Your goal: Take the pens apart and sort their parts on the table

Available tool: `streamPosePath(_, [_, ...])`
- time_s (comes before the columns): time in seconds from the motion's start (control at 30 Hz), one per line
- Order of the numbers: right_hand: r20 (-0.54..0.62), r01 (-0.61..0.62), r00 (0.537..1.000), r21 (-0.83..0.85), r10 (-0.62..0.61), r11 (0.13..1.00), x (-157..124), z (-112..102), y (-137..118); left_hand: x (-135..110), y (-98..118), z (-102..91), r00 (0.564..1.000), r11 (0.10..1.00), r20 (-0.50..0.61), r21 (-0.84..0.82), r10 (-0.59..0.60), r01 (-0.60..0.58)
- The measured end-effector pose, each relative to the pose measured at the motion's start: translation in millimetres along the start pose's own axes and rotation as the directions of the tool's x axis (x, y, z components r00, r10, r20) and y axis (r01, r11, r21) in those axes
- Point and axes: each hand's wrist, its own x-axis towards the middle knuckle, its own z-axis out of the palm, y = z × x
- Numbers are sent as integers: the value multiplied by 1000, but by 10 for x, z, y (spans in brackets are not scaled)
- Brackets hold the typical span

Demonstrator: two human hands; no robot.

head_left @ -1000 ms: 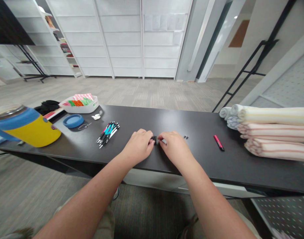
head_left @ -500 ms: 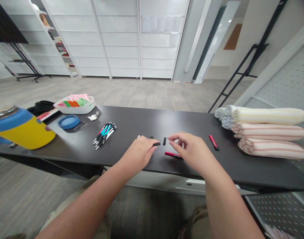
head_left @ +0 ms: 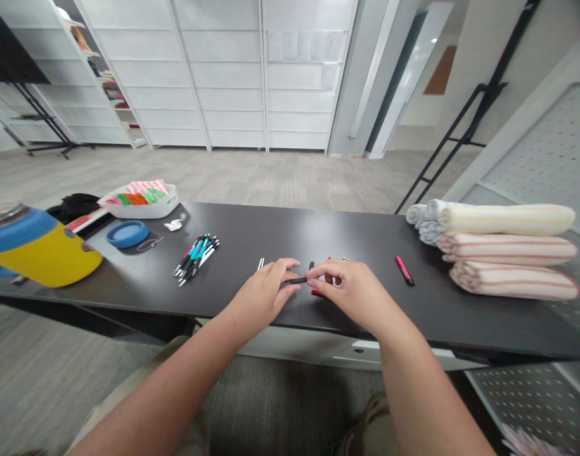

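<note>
**Left hand (head_left: pixel 264 296) and right hand (head_left: pixel 347 291) pinching a slim black pen barrel (head_left: pixel 294 280) between their fingertips, low over a black tabletop (head_left: pixel 251 244).** A small white pen part (head_left: pixel 260 263) lies just beyond the left hand, and a short black pen part (head_left: pixel 311 265) just beyond the barrel. A red pen part (head_left: pixel 318 292) lies partly beneath the right hand. To the left lies a bundle of pens (head_left: pixel 197 256); to the right, a red marker (head_left: pixel 404 270) and rolled striped towels (head_left: pixel 503 250).
</note>
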Motion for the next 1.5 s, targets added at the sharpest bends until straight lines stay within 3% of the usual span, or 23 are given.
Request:
streamPosePath(0.1, [-19, -30, 999, -32, 30, 999, 5, -23, 18, -5, -11, -12, 998, 1000, -70, -9, -12, 12])
streamPosePath(0.2, [-163, -111, 983, -176, 83, 978, 13, -61, 97, -14, -32, -35, 986, 998, -154, -7, -68, 68])
streamPosePath(0.3, [-302, -214, 948, -366, 102, 906, 20, -69, 220, -35, -58, -55, 982, 994, -169, 53, -85, 95])
streamPosePath(0.37, [-329, -250, 939, -450, 102, 858, 23, -43, 286, -51, -65, -58, 987, 990, -145, 111, -70, 86])
streamPosePath(0.63, [-170, -198, 979, -624, 115, 756, 85, 127, 260, -84, -18, -52, 998, 971, -63, 235, -29, 43])
streamPosePath(0.8, [-28, -101, 994, -606, 106, 789, 136, 167, 239, -102, -23, -57, 998, 972, -52, 232, -34, 45])
streamPosePath(1.1, [112, 119, 991, -467, -75, 876, 272, 62, 470, -122, -15, -101, 998, 972, -50, 231, -40, 51])
streamPosePath(1.5, [126, 53, 992, -420, 1, 906, 399, 92, 413, -151, -50, -162, 997, 965, -54, 254, -60, 71])
